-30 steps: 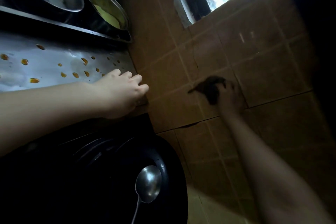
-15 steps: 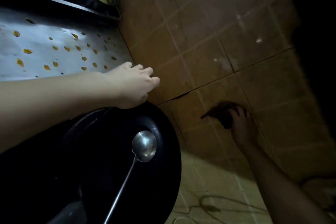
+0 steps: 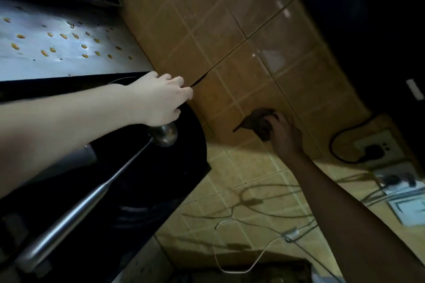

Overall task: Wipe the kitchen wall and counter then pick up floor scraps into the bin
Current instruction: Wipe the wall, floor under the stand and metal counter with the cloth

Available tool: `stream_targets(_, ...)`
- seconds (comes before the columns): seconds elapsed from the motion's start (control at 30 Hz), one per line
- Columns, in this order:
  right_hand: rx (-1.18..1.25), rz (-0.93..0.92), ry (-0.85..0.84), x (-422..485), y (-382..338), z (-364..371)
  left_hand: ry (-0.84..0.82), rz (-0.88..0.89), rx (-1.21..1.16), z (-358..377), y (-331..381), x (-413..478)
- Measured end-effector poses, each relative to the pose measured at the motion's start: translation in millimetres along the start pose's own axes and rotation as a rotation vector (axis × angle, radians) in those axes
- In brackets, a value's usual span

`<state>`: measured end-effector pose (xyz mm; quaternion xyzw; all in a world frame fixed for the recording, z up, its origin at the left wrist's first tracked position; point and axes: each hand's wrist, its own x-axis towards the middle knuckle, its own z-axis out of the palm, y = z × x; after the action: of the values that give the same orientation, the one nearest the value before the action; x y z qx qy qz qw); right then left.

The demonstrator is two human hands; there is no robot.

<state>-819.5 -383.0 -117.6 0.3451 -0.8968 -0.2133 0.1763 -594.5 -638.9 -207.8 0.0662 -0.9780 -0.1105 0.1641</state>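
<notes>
Right hand [image 3: 284, 133]: one, fingers curling round one dark cloth [image 3: 257, 120], pressing it low on the brown tiled wall [image 3: 230, 41].
Left hand [image 3: 161, 99]: one, resting above the pan's rim, fingers bending; hold impossible to tell.
Ladle [image 3: 163, 133]: one, lying in one black pan [image 3: 184, 167].

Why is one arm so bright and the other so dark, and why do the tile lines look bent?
Head view: light falls on the left hand and the steel panel, while the right hand and its cloth are in shadow. A glare patch shines on the wall. The wide lens curves the tile lines, and the right edge is blurred.
</notes>
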Motion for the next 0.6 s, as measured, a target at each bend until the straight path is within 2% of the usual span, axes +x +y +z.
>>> stream_targets(0.37, 0.114, -0.029, -0.001, -98.9, -18.6, -22.9, -0.088, 0.082, 0.025, -9.9, 59.0, -40.1)
stream_targets(0.6, 0.160, 0.045, -0.111, -156.2, -11.9, -11.4, -0.155, 0.230, 0.014, -31.6, 76.2, -43.6)
